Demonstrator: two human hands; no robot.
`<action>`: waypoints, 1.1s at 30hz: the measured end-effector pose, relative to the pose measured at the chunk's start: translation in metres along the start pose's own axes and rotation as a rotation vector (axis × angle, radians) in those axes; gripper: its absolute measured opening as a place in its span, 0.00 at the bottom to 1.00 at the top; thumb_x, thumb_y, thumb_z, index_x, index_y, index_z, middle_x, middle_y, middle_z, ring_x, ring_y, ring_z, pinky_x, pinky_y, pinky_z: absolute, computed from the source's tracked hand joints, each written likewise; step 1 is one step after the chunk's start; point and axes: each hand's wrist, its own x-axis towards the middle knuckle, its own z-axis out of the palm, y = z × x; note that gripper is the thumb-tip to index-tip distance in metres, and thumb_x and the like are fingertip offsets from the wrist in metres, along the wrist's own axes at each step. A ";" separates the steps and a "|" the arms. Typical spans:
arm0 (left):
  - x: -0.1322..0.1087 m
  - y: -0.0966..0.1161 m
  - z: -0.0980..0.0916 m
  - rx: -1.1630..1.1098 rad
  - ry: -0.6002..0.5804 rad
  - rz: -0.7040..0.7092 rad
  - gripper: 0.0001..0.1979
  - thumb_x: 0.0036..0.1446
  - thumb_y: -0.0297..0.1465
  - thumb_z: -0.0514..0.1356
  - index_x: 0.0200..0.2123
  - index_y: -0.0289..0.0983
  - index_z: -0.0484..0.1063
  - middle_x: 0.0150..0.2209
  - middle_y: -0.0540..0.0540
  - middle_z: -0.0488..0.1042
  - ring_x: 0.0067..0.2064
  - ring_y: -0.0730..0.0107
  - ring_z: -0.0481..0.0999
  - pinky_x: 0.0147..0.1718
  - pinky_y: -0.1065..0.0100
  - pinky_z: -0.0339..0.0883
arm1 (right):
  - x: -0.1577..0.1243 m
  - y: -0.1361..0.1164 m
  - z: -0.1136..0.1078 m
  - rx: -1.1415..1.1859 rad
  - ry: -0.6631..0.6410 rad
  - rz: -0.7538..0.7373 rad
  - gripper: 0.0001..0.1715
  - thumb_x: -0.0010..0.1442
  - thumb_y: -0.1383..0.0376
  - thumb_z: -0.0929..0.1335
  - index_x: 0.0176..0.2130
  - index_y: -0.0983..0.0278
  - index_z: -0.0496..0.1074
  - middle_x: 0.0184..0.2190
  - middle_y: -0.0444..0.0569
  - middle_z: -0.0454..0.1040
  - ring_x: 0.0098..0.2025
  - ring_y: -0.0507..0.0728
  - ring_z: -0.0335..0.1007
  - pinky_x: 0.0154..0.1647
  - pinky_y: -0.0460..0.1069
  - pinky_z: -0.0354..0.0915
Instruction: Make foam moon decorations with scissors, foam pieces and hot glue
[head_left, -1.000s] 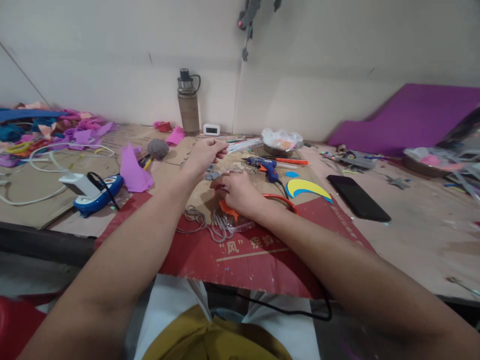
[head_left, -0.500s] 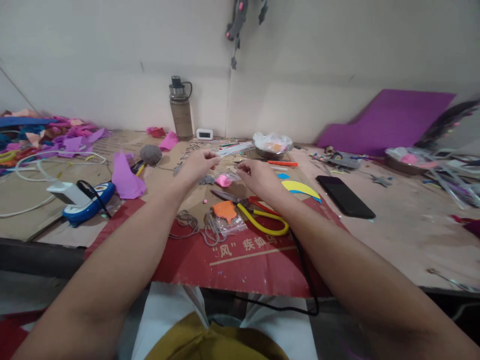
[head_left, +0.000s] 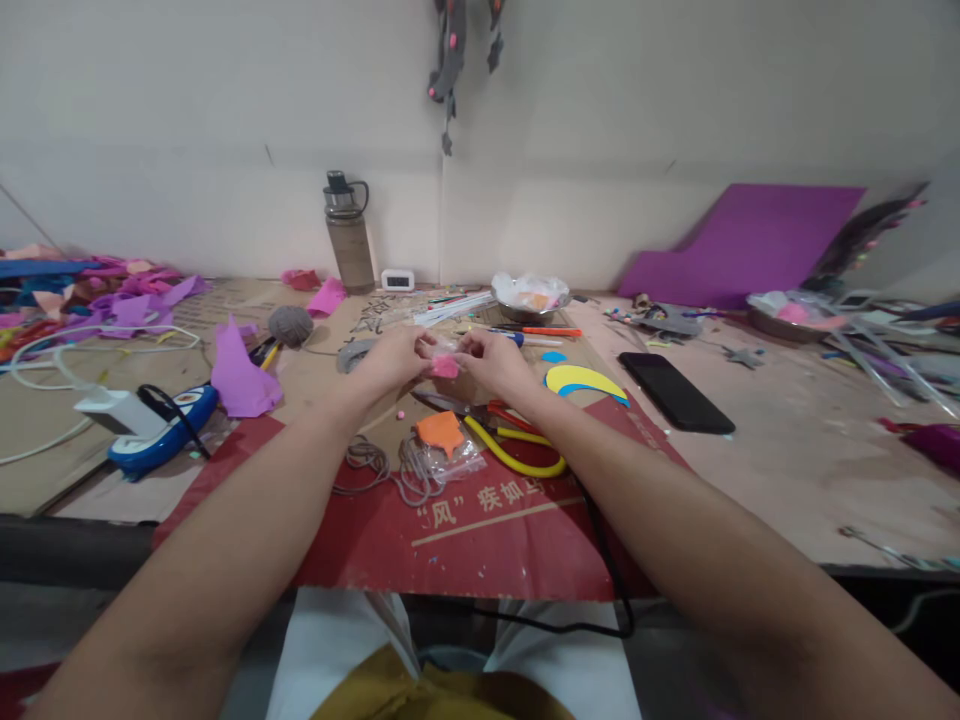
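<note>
My left hand point(head_left: 394, 358) and my right hand point(head_left: 489, 360) meet over the brown cardboard work surface point(head_left: 322, 370), fingers pinched on a small clear bag of pink pieces point(head_left: 445, 364) held between them. Just below the hands lie scissors with yellow and red handles point(head_left: 510, 445) and an orange felt cut-out point(head_left: 439, 430) on a plastic bag. Grey wire loops point(head_left: 390, 470) rest on the red printed cardboard point(head_left: 480, 530).
A black phone point(head_left: 675, 392) and a yellow-blue crescent point(head_left: 585, 380) lie to the right. A water bottle point(head_left: 349, 232), a small clock point(head_left: 397, 279) and a metal bowl point(head_left: 529, 296) stand at the back. Felt scraps point(head_left: 112, 290), a purple piece point(head_left: 240, 370), grey yarn point(head_left: 290, 324) and a charger point(head_left: 161, 425) lie left.
Both hands have come together on the pink-filled bag, which lay on the cardboard half a second ago. The right hand left the orange cut-out a second ago. The view has tilted.
</note>
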 end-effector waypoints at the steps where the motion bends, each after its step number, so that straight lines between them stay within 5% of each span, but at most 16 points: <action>1: 0.000 0.000 -0.001 -0.042 0.019 0.009 0.16 0.48 0.28 0.63 0.43 0.34 0.75 0.35 0.44 0.78 0.35 0.66 0.75 0.35 0.67 0.66 | 0.000 -0.001 0.000 0.106 0.000 0.008 0.05 0.53 0.65 0.68 0.28 0.64 0.69 0.24 0.42 0.69 0.27 0.51 0.61 0.29 0.46 0.56; 5: 0.000 0.004 -0.003 -0.420 0.048 0.013 0.06 0.51 0.31 0.62 0.34 0.35 0.74 0.33 0.47 0.76 0.35 0.70 0.74 0.36 0.67 0.69 | -0.002 -0.010 -0.004 0.483 0.008 0.039 0.08 0.50 0.62 0.68 0.26 0.63 0.65 0.22 0.40 0.65 0.26 0.49 0.58 0.29 0.46 0.57; 10: -0.001 0.005 -0.003 -0.843 -0.008 -0.067 0.08 0.50 0.34 0.66 0.27 0.35 0.71 0.27 0.49 0.72 0.27 0.76 0.70 0.28 0.70 0.70 | -0.004 -0.014 -0.011 0.478 0.199 -0.030 0.07 0.48 0.63 0.69 0.26 0.64 0.67 0.25 0.41 0.66 0.28 0.50 0.58 0.33 0.46 0.58; 18: 0.001 -0.003 -0.007 -0.750 0.016 -0.007 0.11 0.49 0.38 0.66 0.28 0.36 0.72 0.27 0.50 0.69 0.28 0.76 0.69 0.25 0.71 0.71 | -0.003 -0.019 -0.024 0.427 0.047 -0.018 0.17 0.59 0.56 0.62 0.31 0.64 0.73 0.31 0.47 0.73 0.34 0.52 0.66 0.30 0.45 0.61; 24: -0.003 0.004 -0.007 -0.769 -0.051 0.037 0.10 0.49 0.37 0.66 0.30 0.37 0.73 0.28 0.49 0.71 0.29 0.75 0.71 0.27 0.69 0.73 | 0.001 -0.013 -0.028 0.510 0.004 0.067 0.11 0.54 0.63 0.66 0.36 0.64 0.77 0.28 0.43 0.74 0.26 0.49 0.64 0.27 0.44 0.61; 33: 0.004 0.000 0.002 -0.774 0.059 -0.008 0.08 0.50 0.36 0.65 0.30 0.38 0.72 0.28 0.49 0.73 0.24 0.78 0.67 0.22 0.74 0.62 | -0.002 -0.019 -0.031 0.326 -0.024 -0.152 0.17 0.52 0.65 0.71 0.43 0.65 0.79 0.40 0.49 0.80 0.41 0.55 0.74 0.46 0.49 0.67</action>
